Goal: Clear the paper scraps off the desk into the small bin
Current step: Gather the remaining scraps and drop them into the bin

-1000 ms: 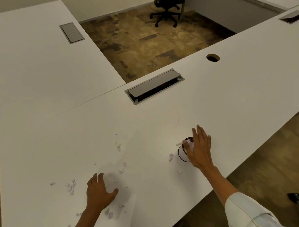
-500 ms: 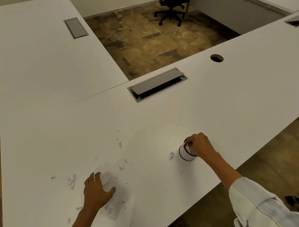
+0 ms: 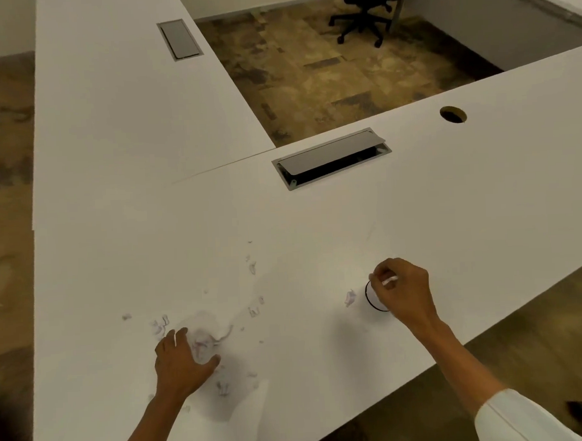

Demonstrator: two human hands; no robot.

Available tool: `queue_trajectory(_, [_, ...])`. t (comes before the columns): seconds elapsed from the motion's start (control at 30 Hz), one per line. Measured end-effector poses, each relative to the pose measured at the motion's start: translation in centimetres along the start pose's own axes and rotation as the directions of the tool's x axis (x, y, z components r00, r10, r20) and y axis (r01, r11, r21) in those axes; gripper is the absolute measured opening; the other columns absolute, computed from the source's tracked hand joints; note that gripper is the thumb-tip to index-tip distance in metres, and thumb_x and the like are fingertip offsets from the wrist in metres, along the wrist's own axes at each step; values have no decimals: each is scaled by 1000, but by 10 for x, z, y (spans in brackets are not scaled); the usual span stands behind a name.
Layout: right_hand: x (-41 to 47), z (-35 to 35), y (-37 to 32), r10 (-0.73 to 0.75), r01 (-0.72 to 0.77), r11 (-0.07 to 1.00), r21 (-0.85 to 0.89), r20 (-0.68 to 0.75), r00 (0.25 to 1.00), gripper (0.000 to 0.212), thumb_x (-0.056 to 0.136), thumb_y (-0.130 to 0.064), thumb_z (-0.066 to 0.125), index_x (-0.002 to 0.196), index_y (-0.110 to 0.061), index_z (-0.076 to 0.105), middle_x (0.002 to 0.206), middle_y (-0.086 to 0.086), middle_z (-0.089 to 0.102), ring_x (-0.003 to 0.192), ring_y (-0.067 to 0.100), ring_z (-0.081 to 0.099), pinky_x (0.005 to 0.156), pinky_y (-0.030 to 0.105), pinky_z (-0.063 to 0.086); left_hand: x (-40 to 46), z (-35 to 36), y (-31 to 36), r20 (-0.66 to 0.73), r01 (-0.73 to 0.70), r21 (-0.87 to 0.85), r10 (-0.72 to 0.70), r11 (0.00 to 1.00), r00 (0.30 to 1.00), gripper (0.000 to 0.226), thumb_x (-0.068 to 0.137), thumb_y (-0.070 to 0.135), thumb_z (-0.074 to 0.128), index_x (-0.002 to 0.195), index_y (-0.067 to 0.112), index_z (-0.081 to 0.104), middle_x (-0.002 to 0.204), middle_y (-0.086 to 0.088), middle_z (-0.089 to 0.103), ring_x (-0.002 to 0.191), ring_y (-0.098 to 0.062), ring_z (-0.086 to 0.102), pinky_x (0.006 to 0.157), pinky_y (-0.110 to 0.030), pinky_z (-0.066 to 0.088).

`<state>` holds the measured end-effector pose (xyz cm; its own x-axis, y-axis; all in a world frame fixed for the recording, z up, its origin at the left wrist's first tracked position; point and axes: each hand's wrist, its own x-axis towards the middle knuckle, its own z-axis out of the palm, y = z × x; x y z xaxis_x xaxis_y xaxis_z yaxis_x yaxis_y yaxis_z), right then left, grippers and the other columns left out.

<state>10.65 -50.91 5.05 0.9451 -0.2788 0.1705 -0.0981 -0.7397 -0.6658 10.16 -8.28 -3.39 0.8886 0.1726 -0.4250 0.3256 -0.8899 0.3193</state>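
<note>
Several small white paper scraps (image 3: 253,310) lie scattered on the white desk (image 3: 316,226) near its front edge. My left hand (image 3: 182,361) rests flat on the desk over a crumpled pile of scraps (image 3: 205,340), fingers spread. The small white bin (image 3: 373,296) with a dark rim stands to the right, mostly hidden by my right hand (image 3: 402,288). That hand hovers over the bin's mouth, fingers curled around a white scrap (image 3: 389,280). One more loose scrap (image 3: 349,297) lies just left of the bin.
A grey cable hatch (image 3: 330,158) is set in the desk behind the scraps, its lid propped up. A round cable hole (image 3: 452,114) lies farther right. A second desk wing with a shut hatch (image 3: 180,39) runs off to the left. An office chair (image 3: 364,13) stands on the floor beyond.
My right hand went from flat and open over the bin to curled, pinching a scrap above it. My left hand has gathered scraps into a pile under its fingers.
</note>
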Motion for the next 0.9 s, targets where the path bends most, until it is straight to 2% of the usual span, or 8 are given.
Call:
queue_trajectory(0.07, [-26,29,-12,31,-40,998,50,163,986,10,81,-11,73,88,-17,68,84,-2,71,75,10,69,64,25,59,-3,-4,-11,-12,56,6,-56,998,998,109,55,56,81,139,4,34,149,-25,31,139,-42,22,110,-54,30])
queue_trajectory(0.13, [-58,62,-9,116,-109,993,-40,312,943,30,85,-15,69,114,-11,66,113,8,69,103,22,67,88,36,57,-6,-8,-24,-22,106,21,-105,994,994,118,49,66,73,140,4,31,149,-27,27,139,-43,22,111,-54,27])
queue_trajectory(0.23, [-95,99,12,394,-297,914,-275,440,807,73,94,-33,59,150,-1,24,160,16,22,148,29,21,120,40,25,-11,-10,-47,-15,179,-12,-180,984,984,127,48,70,75,144,5,22,153,-27,18,142,-43,15,114,-56,22])
queue_trajectory(0.33, [-108,124,16,524,-347,834,-429,419,742,88,96,-49,48,153,1,1,162,21,-10,150,34,-9,121,52,12,-21,-10,-68,16,193,-19,-193,981,981,148,30,86,62,146,6,16,154,-27,12,143,-43,11,116,-55,18])
queue_trajectory(0.47, [-107,155,-8,504,-349,835,-425,335,796,92,96,-56,40,152,3,-4,159,29,-13,148,40,-13,119,57,6,-34,5,-83,42,100,65,-103,993,994,162,18,103,34,146,7,14,155,-27,9,142,-43,14,116,-53,20])
queue_trajectory(0.7, [-103,191,-41,196,-133,978,-162,484,853,86,98,-48,43,154,-8,-8,161,9,-21,149,21,-19,122,43,-7,-54,25,-77,93,-36,92,28,995,995,154,31,99,44,149,9,2,158,-24,-1,146,-40,5,118,-52,14])
queue_trajectory(0.8, [-80,178,-26,265,-238,963,-123,301,916,82,97,-41,50,155,-6,4,163,12,-11,149,24,-14,123,46,2,-51,19,-79,66,-90,61,86,994,994,146,42,88,60,149,5,5,157,-25,2,145,-41,7,117,-49,14])
queue_trajectory(0.9, [-57,164,1,414,-360,900,-247,220,883,81,97,-40,50,152,2,8,162,24,-2,151,34,-5,121,54,6,-45,15,-85,40,-89,2,89,996,995,114,59,47,82,145,2,23,156,-24,12,142,-43,16,112,-52,30])
